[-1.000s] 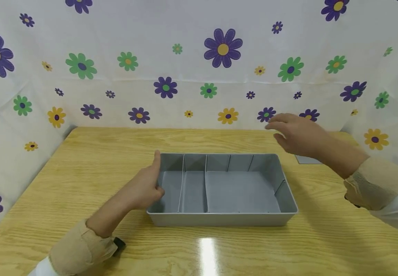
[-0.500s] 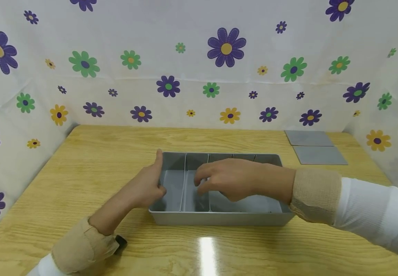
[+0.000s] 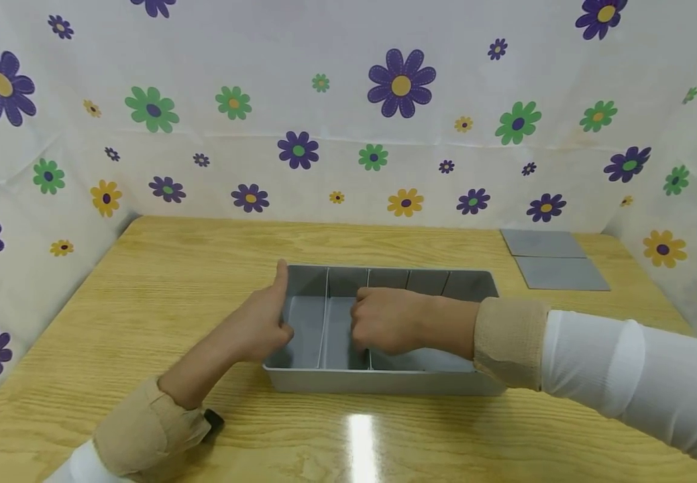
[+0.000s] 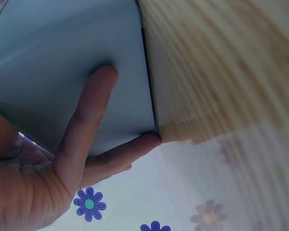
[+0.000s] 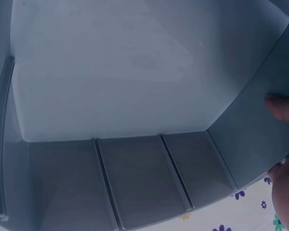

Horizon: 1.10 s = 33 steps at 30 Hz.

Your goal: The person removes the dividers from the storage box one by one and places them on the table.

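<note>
Counter [image 3: 161,288], pale wood grain: bore a shallow gray tray [image 3: 384,382] at its middle, long side toward the wearer.

Left hand [image 3: 257,325]: grasped the tray's left end wall between thumb and fingers; which face the thumb pressed could not be told.

Tray: looked like thin moulded plastic; judged light, fairly stiff and smooth enough to skid on the counter, hence best steadied by an end wall.

Left bay: narrow, bounded by the end wall and a left divider [image 3: 323,322]; the left hand overlapped it in the head view.

Middle bay: likewise narrow; fingertips of the right hand [image 3: 390,322] appeared to dip into it, largely hidden from above.

Right divider [image 5: 260,134]: gray upright panel, standing front to back across the tray; judged light, somewhat flexible and liable to bow under a one-sided pull; its upper edge near mid-length seemed the sound place to take hold. The right hand was grasping it there, thumb on one face, fingers on the other.

Right bay: widest; slots [image 5: 107,185] marked its back wall.

Spare panels [image 3: 562,274]: two, gray, flat on the counter at far right, edge to edge, unheld, well apart from both hands.
</note>
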Motion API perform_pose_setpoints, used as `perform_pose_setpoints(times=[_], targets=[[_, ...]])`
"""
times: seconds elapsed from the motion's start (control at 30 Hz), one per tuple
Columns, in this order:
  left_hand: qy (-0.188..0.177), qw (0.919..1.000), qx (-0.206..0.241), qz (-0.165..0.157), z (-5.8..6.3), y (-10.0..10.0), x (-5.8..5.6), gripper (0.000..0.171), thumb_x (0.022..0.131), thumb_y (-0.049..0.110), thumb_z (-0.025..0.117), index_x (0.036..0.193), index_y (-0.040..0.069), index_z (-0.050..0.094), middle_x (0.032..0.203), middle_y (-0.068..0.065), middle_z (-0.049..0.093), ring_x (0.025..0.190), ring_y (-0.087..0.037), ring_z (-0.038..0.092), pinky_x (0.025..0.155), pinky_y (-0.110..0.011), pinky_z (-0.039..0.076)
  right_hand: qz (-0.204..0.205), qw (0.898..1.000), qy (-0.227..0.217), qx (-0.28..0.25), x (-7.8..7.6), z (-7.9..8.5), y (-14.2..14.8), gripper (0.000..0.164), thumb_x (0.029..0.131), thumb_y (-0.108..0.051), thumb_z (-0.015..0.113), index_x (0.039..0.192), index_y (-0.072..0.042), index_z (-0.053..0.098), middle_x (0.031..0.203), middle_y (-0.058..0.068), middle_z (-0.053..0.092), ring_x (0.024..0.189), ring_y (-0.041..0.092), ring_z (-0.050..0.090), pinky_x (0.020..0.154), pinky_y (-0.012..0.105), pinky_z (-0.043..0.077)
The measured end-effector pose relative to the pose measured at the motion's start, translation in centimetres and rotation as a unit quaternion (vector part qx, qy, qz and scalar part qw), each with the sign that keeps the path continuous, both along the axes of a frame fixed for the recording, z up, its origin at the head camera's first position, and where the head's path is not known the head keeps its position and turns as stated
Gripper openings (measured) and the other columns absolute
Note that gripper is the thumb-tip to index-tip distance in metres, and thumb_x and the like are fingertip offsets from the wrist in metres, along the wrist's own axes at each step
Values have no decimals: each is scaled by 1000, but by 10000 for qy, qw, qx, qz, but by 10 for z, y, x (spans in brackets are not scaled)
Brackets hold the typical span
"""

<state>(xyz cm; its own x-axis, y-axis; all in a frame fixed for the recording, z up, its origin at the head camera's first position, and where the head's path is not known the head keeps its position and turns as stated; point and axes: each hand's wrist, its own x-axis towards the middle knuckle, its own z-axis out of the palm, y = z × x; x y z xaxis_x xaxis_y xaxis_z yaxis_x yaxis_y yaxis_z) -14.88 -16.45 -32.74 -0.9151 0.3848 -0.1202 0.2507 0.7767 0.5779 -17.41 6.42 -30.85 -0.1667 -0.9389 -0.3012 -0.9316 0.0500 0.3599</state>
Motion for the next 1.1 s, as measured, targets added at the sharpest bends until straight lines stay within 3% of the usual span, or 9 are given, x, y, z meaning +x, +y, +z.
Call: perform_pose_setpoints(times=[0.2, 0.33, 0.53, 0.8, 0.93, 1.1], targets=[[33, 10000, -26, -6, 1, 1, 0, 101, 70, -3, 52, 141, 0, -21, 57, -3, 43, 43, -13, 37, 42, -29, 37, 191, 9996, 169, 96, -2, 2, 0, 22, 86, -14, 57, 75, -31, 66, 77, -16, 63, 74, 7, 51, 76, 29, 40], [51, 10000, -13, -14, 2, 2, 0, 101, 70, -3, 51, 141, 0, -21, 59, -4, 44, 44, -13, 38, 43, -30, 38, 125, 9998, 133, 69, -2, 10, 0, 22, 87, -17, 56, 82, -34, 70, 81, -16, 65, 76, 5, 53, 73, 28, 39], [123, 9999, -39, -21, 1, 1, 0, 102, 69, -2, 53, 141, -1, -20, 64, -5, 45, 46, -13, 39, 47, -31, 40, -43, 9999, -101, -38, 0, 31, -1, 23, 85, -18, 60, 97, -35, 71, 91, -17, 67, 87, 5, 56, 80, 28, 40], [96, 9999, -33, 0, 0, 0, -1, 102, 70, -2, 53, 141, -1, -21, 64, -6, 45, 47, -14, 40, 48, -31, 41, -307, 9962, -639, -503, 2, 63, 7, 31, 81, -4, 62, 97, -28, 72, 93, -14, 67, 93, 6, 56, 87, 30, 40], [98, 9999, -52, -5, -1, 0, -1, 103, 70, -2, 54, 141, -1, -21, 66, -6, 46, 48, -14, 42, 49, -31, 42, -387, 9790, -1455, -1375, -3, 81, 18, 47, 75, 13, 52, 95, -25, 72, 91, -14, 67, 91, 5, 56, 85, 32, 41], [133, 9999, -90, -16, -1, 1, -1, 102, 70, -2, 53, 141, -1, -20, 65, -5, 45, 48, -13, 40, 48, -31, 40, -688, 9298, -2381, -2721, -20, 103, 43, 54, 72, 19, 50, 94, -24, 72, 93, -14, 66, 90, 2, 56, 83, 28, 47]])
